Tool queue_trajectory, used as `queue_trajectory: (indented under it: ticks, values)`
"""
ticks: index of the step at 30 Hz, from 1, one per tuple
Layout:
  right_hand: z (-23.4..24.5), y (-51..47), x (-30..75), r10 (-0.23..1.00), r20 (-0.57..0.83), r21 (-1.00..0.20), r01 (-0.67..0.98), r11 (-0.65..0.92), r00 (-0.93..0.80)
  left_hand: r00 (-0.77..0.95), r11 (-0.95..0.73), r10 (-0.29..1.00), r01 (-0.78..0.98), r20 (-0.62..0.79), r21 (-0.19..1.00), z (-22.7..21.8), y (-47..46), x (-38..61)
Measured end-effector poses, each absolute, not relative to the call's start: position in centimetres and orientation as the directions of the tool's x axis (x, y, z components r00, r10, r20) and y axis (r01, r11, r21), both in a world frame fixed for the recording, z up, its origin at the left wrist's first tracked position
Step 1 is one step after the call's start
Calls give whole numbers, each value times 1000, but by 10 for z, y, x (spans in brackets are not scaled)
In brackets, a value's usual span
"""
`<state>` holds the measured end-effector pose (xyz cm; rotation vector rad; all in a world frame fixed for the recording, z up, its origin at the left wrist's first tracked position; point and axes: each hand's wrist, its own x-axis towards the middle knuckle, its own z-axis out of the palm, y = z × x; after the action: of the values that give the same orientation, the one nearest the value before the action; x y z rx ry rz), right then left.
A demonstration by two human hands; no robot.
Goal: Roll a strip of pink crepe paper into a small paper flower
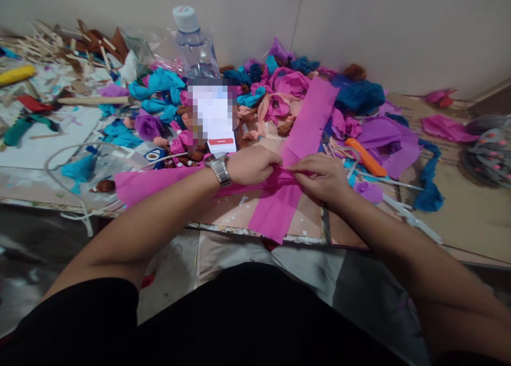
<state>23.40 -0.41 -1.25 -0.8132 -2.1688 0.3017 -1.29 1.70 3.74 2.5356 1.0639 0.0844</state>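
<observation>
My left hand [255, 166], with a metal watch [219, 170] on its wrist, is closed on a pink crepe paper strip [139, 186] that runs off to the left under my forearm. Facing it, my right hand [321, 179] pinches the gathered end of the same strip between thumb and fingers. Beneath both hands a second, flat pink crepe paper strip [309, 124] lies slantwise, from the pile at the back to the table's front edge. Just behind my left hand a phone [221, 143] leans upright, its screen blurred out.
Crumpled paper flowers [149, 124] in blue, purple, pink and brown cover the back. A clear bottle [195, 49] stands among them by the wall. An orange cutter [365, 157] and white scissors [411, 217] lie at right. Green pliers [19, 129] and a white cable [50, 166] are left.
</observation>
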Motion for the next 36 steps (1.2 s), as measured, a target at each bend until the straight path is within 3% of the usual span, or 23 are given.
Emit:
queue_trajectory:
  ticks: [15, 36]
  values:
    - [-8, -9, 230, 645, 583, -471, 441, 764, -494, 748, -601, 661, 578, -63, 552, 29, 15, -13]
    - [-9, -9, 232, 678, 531, -457, 503, 734, -508, 730, -534, 681, 541, -49, 649, 23, 15, -9]
